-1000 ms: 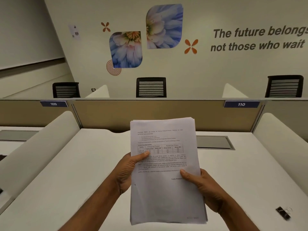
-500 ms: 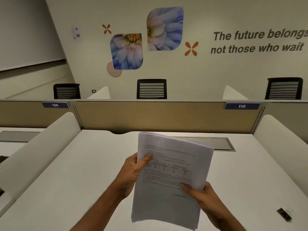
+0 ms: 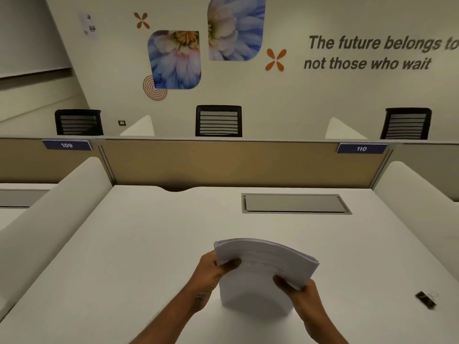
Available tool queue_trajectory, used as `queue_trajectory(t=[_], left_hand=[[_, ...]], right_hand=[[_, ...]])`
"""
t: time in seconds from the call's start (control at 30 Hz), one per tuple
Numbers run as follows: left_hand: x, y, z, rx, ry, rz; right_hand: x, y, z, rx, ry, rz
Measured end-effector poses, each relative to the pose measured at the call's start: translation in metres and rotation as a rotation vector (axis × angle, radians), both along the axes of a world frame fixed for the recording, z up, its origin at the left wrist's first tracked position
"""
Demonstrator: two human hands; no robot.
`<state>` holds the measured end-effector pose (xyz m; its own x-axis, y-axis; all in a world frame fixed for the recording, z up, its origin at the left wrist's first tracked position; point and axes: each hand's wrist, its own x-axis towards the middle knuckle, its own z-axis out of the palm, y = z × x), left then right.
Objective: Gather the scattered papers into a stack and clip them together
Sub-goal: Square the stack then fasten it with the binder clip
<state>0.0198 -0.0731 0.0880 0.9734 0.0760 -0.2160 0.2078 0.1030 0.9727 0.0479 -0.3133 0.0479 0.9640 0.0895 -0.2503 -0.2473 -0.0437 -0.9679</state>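
A stack of white printed papers stands on its lower edge on the white desk, tilted away from me with its top bowed. My left hand grips its left side, thumb on the front sheet. My right hand grips its right side, thumb also on the front. A black binder clip lies on the desk far to the right, apart from both hands.
A grey cable hatch sits in the desk behind the papers. White rounded dividers flank the desk on both sides, and a tan partition closes the back. Black chairs stand beyond it.
The stack went from upright in front of me down to the desk, tipping away. Both hands kept their grip and lowered with it. The camera tilted slightly.
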Motion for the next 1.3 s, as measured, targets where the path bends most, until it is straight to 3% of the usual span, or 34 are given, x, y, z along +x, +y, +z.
queue_trajectory(t=[0.47,0.87,0.97,1.07,1.3], left_hand=[[0.012,-0.011,-0.001,0.014,-0.004,-0.012],[0.012,-0.031,0.007,0.135,0.053,0.046],[0.019,-0.031,0.022,0.184,0.043,0.012],[0.031,-0.034,0.041,0.176,0.002,0.0],[0.067,-0.04,0.065,0.131,0.086,-0.245]], right_hand=[[0.003,-0.01,0.004,0.007,-0.049,0.001],[0.012,-0.023,0.006,-0.155,0.013,0.139],[0.02,-0.027,0.014,-0.111,0.018,0.096],[0.02,-0.028,0.034,0.056,0.042,0.106],[0.011,-0.045,0.043,0.387,0.32,0.008]])
